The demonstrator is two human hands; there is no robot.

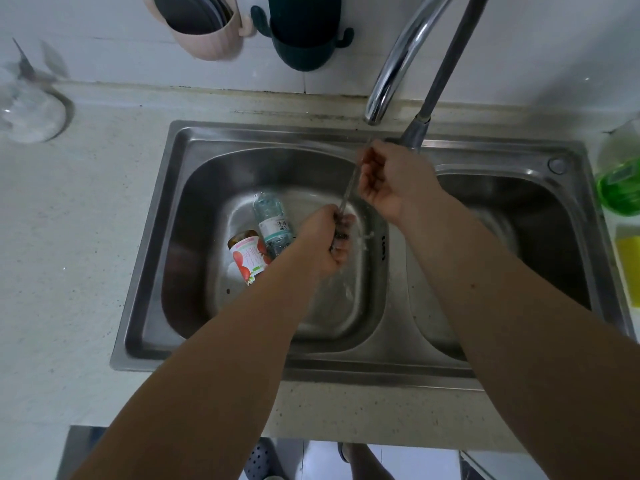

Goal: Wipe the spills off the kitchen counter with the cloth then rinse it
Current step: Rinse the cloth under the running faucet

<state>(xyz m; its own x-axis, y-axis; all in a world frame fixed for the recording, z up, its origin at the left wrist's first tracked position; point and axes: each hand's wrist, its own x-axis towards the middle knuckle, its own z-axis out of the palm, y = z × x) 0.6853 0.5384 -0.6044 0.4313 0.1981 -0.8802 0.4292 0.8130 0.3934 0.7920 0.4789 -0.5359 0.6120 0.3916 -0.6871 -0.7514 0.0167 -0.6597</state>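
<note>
Left hand (325, 237) grip clamped on dark cloth (341, 233) under tap stream; right hand (388, 181) loosely curled, empty.

Under the running faucet (398, 60), the left hand (327, 242) squeezes a dark cloth (341, 233) over the sink (166, 202).

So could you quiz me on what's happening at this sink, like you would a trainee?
1. True or false: water runs from the tap onto the cloth.
2. Which hand grips the cloth?
A. left hand
B. right hand
C. neither
3. Fill in: two ____ lie in the left basin.

Key
1. True: a thin stream falls to the dark cloth.
2. A: the left hand's fingers curl round it; the right hand hangs loosely curled beside the stream, holding nothing.
3. bottles: a clear bottle and a red-label bottle.
</note>
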